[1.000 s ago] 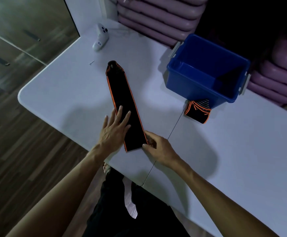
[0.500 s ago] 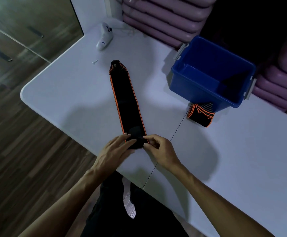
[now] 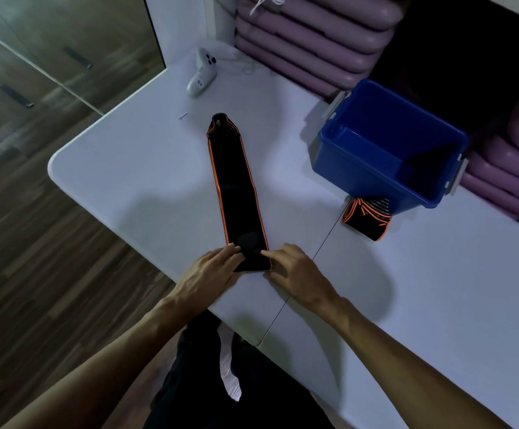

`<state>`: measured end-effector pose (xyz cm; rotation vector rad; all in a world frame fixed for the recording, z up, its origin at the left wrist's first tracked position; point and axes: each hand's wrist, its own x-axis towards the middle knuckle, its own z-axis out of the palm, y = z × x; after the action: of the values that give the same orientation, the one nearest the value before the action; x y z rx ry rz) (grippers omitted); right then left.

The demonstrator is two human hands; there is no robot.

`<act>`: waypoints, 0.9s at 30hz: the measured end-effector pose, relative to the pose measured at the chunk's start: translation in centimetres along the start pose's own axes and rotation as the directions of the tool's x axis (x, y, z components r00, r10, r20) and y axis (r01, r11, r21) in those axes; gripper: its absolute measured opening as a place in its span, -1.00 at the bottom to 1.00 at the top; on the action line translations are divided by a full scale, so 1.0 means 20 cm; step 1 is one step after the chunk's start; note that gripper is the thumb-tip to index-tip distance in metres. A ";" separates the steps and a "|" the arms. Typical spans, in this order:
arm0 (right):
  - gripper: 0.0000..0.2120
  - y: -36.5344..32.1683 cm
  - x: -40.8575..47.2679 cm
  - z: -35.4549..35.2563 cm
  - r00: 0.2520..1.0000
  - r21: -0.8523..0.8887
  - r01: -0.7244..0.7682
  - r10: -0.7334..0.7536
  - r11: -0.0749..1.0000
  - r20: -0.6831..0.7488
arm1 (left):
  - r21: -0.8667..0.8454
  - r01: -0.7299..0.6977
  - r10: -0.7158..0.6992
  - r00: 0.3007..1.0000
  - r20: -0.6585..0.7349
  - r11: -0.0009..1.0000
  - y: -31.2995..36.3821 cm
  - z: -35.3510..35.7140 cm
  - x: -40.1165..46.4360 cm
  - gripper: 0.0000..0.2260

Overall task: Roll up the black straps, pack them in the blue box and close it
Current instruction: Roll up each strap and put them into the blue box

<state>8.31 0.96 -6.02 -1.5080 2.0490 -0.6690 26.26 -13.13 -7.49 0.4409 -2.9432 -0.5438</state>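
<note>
A long black strap with orange edges [image 3: 235, 184] lies flat on the white table [image 3: 437, 289], running away from me. Its near end is curled into a small roll. My left hand [image 3: 211, 270] pinches that roll from the left, and my right hand [image 3: 292, 267] pinches it from the right. A second strap, rolled up [image 3: 366, 216], lies against the front of the blue box [image 3: 345, 168]. The box stands open at the right back, and I see nothing inside it. No lid is in view.
A white controller [image 3: 202, 72] and a small screw [image 3: 183, 116] lie near the table's far left corner. Stacked purple pads [image 3: 314, 32] sit behind the table. The table's rounded left edge drops to a wooden floor [image 3: 35, 243].
My left hand came off the flat strap and joined my right hand at the near end. Together they have turned that end over into a small roll.
</note>
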 end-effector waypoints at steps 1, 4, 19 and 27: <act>-0.55 0.00 0.01 0.00 0.998 -0.117 0.063 -0.066 0.991 -0.021 | -0.005 0.009 -0.009 1.000 -0.014 1.000 0.00 0.00 0.00 -0.61; -0.65 -0.01 0.07 0.00 0.970 -0.312 0.217 -0.240 0.925 -0.039 | -0.051 0.055 -0.057 0.998 -0.030 0.997 0.01 -0.01 0.00 -0.59; -0.75 -0.03 0.31 -0.05 0.993 0.093 -0.040 0.030 0.995 0.112 | -0.331 0.351 -0.404 0.909 -0.105 0.876 -0.01 0.00 0.14 -0.69; -0.83 -0.01 0.31 0.02 0.995 0.141 -0.047 0.059 0.989 -0.078 | -0.190 0.317 -0.357 0.903 -0.239 0.929 -0.03 -0.02 0.18 -0.93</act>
<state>7.12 -5.02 -6.95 -1.3633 2.0489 -0.8466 23.05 -14.95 -7.24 0.9387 -2.5550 -0.6721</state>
